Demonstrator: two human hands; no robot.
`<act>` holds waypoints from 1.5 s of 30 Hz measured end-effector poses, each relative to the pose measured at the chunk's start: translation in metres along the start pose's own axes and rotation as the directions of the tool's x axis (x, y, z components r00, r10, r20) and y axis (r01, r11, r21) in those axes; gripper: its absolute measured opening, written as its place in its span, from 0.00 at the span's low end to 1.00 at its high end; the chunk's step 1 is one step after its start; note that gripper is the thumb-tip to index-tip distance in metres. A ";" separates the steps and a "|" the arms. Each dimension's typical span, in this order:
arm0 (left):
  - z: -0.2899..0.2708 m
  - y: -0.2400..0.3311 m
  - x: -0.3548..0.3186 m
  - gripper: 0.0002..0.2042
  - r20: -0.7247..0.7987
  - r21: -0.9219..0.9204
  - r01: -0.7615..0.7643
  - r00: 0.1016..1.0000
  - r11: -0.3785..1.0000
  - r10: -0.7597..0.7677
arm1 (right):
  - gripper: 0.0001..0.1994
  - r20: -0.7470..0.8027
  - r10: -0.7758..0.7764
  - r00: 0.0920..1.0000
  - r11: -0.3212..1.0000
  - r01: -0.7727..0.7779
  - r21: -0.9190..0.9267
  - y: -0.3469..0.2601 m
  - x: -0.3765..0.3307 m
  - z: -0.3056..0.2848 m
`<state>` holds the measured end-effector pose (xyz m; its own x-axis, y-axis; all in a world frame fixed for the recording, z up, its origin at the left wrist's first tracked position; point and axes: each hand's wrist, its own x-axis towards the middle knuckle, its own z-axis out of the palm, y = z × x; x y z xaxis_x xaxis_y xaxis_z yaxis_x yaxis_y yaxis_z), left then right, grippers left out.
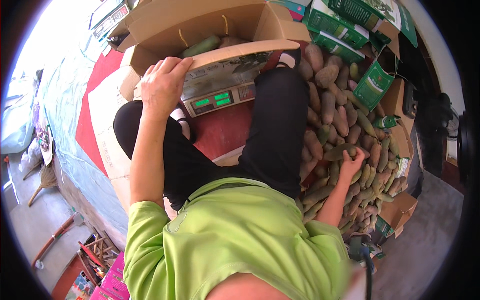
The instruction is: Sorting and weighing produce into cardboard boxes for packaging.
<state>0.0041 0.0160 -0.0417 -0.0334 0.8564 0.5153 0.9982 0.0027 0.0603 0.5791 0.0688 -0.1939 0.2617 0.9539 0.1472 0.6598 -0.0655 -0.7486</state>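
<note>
The left hand (166, 84) grips the cardboard carton (235, 54) by its near edge; the right (352, 161) closes around 1 green root (336, 152) at the pile (327, 107). Packing seems underway: roots (201, 46) show inside (depth hidden); many remain outside.

Daylight is strong and comes in from the upper left, where the scene burns out to white and the pale blue sheet (70, 112) loses much of its detail. The middle is evenly bright, with soft shading in the folds of the lime shirt (235, 240), while the black trousers (280, 135) sink into near-solid dark. The green digits on the scale (221, 100) glow clearly. The heap of tubers (342, 120) is reasonably sharp, its gaps shadowed. A pale shape (356, 280) at lower right is blurred. Fisheye distortion bends the outer edges, and black vignetting fills the corners.
</note>
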 end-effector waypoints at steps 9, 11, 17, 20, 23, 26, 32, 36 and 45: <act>-0.004 0.003 0.000 0.08 0.020 0.010 0.010 1.000 1.000 -0.011 | 0.20 -0.238 -0.328 0.914 0.760 0.404 0.509 -0.233 0.082 -0.001; -0.004 0.003 0.001 0.09 0.027 0.000 0.013 1.000 1.000 -0.013 | 0.20 -0.251 -0.403 0.880 0.626 0.465 0.626 -0.280 0.092 0.004; -0.005 0.001 -0.001 0.10 0.040 0.011 0.014 0.999 1.000 -0.015 | 0.19 -0.118 -0.521 0.846 0.299 0.310 0.903 -0.377 0.094 0.077; -0.005 0.001 0.000 0.10 0.036 0.005 -0.003 0.999 1.000 0.003 | 0.18 0.302 -0.568 0.766 0.472 0.002 0.881 -0.397 0.090 0.119; -0.005 0.002 0.001 0.10 0.034 0.014 -0.001 0.999 1.000 0.001 | 0.16 0.300 -0.650 0.698 0.681 0.359 0.639 -0.400 0.090 0.149; -0.004 0.001 0.000 0.10 0.049 0.001 -0.001 0.999 1.000 0.001 | 0.11 0.372 -0.550 0.748 0.676 0.137 0.724 -0.410 0.095 0.149; -0.004 -0.001 -0.001 0.11 0.069 -0.040 0.042 0.997 0.998 -0.039 | 0.11 0.295 -0.521 0.801 0.699 0.202 0.686 -0.369 0.109 0.177; -0.003 0.000 -0.001 0.11 0.071 -0.041 0.037 0.997 0.998 -0.034 | 0.11 0.317 -0.412 0.854 0.804 0.177 0.568 -0.342 0.111 0.178; 0.002 -0.002 -0.001 0.09 -0.025 0.010 -0.007 1.000 1.000 0.008 | 0.11 0.399 -0.294 0.869 0.878 0.080 0.472 -0.311 0.129 0.168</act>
<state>0.0027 0.0162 -0.0440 -0.0271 0.8430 0.5373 0.9988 0.0015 0.0480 0.2895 0.2616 -0.0510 -0.2476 0.9646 0.0902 0.2674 0.1575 -0.9506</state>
